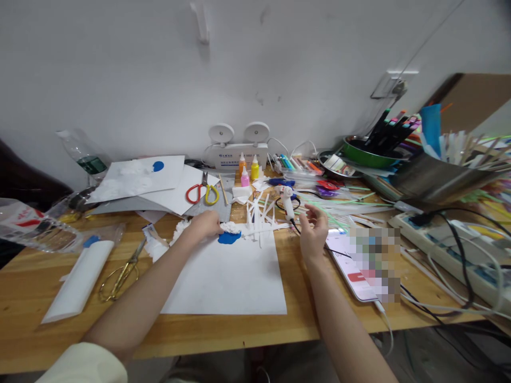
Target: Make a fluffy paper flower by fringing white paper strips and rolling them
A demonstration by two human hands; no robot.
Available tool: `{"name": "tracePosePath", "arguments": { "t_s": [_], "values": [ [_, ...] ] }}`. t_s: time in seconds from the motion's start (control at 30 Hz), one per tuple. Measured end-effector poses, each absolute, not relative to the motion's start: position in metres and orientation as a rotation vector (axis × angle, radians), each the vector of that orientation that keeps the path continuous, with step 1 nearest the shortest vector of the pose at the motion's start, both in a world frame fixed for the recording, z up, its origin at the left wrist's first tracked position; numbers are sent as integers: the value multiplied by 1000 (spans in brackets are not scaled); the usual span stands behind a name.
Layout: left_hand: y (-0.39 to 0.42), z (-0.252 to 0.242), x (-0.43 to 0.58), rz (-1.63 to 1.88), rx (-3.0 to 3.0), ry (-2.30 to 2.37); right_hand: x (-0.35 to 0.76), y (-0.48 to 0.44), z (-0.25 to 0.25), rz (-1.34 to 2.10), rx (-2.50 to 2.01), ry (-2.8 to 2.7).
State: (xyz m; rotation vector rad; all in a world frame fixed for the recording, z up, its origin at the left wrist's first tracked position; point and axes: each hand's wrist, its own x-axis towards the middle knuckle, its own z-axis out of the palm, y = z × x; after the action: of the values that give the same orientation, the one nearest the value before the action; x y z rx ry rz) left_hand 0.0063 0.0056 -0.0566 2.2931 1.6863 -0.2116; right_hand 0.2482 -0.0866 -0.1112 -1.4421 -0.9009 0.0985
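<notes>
On the table lies a white sheet [231,282] with a blue patch [229,238] near its far edge. My left hand [205,227] reaches over that sheet, its fingers closed at a clump of white crumpled paper [230,227] beside the blue patch; the fingertips are partly hidden. More crumpled white paper [180,230] lines the sheet's upper left. To the right of the sheet my right hand [313,231] is raised, fingers bent and apart, holding nothing. Just beyond it stands a white hot glue gun [286,202] with a black cord. White paper strips [259,215] lie behind the sheet.
Gold scissors [122,276] and a white folded piece [80,282] lie left. Red-and-yellow scissors [203,192], paint bottles [245,175] and a white router [239,155] are behind. A phone [351,271], cables and a power strip [439,255] occupy the right.
</notes>
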Motion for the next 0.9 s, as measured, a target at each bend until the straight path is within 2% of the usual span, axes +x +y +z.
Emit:
{"name": "tracePosePath", "arguments": {
  "t_s": [0.43,0.9],
  "values": [
    [11,-63,-13,-104,2266,1580,247,-87,-111,102,-1453,-926],
    [3,-78,-21,159,2297,1566,246,-88,-111,122,-1453,-937]
  ]
}}
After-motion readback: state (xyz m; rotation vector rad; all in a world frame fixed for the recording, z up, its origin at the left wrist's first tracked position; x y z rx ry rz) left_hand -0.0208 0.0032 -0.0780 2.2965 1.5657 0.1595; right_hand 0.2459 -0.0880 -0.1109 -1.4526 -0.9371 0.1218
